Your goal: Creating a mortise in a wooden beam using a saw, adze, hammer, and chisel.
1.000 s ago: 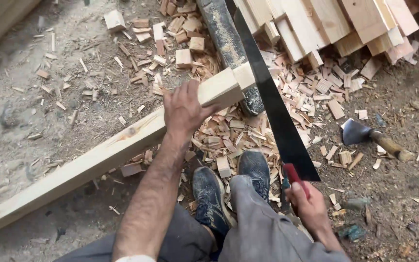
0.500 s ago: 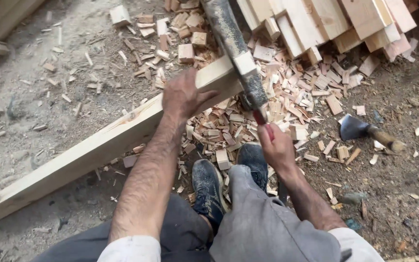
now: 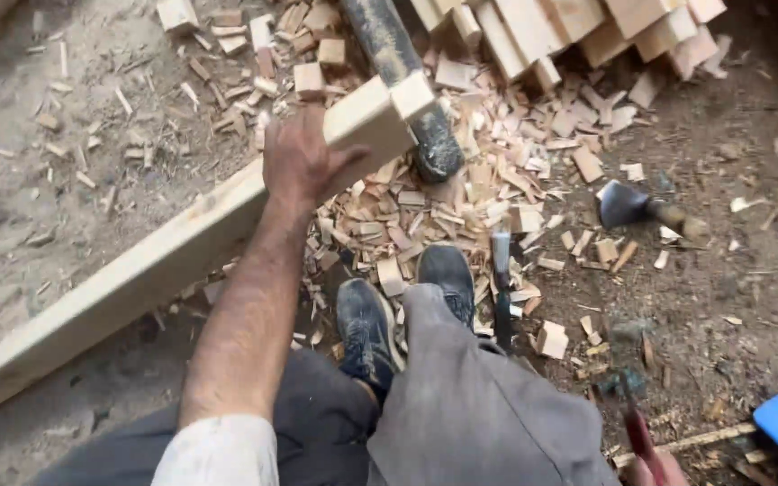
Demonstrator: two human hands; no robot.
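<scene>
Here the left hand (image 3: 299,162) is lying on top of a long pale wooden beam (image 3: 155,261), palm down, with the thumb spread out along the upper face towards the cut end and the fingers curling over the far edge, so it is pressing and clasping the wood rather than pinching it. The beam is running on a diagonal: its long axis is going from the lower left of the view up to the upper right, where its square cut end is pointing at a dark round log (image 3: 402,76) and resting against it. The right hand (image 3: 668,470) is showing only at the bottom edge, and whether it is closed cannot be told; the red handle (image 3: 637,432) of a saw is just beside it, and the dark blade (image 3: 502,288) is stretching away from it towards the beam, alongside the right one of two dark shoes (image 3: 447,274). Wood offcuts (image 3: 461,198) are covering the ground under the beam's end. A hatchet (image 3: 632,207) is lying on the dirt well off to the right, and stacked timber pieces (image 3: 578,27) are lying beyond the log.
</scene>
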